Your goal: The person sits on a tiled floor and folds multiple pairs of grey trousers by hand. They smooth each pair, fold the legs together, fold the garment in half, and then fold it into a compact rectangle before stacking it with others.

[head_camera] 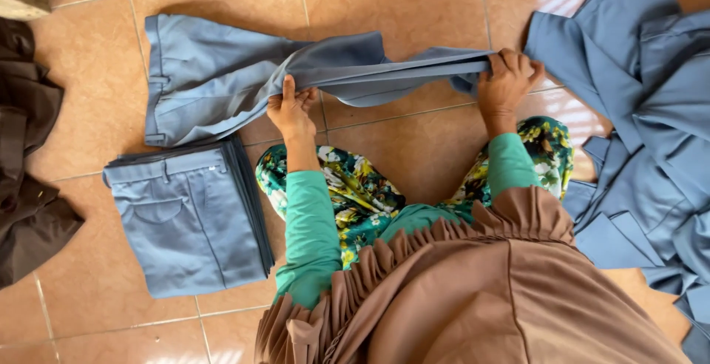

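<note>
Head view, blue trousers [244, 76] lengthwise left-right, waistband left

Folded blue trousers stack [194, 220], loose blue heap [651, 150], dark brown cloth [26, 157].

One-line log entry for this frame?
left hand: gripping trousers | right hand: gripping leg end | folded stack: left | unfolded pile: right
</note>
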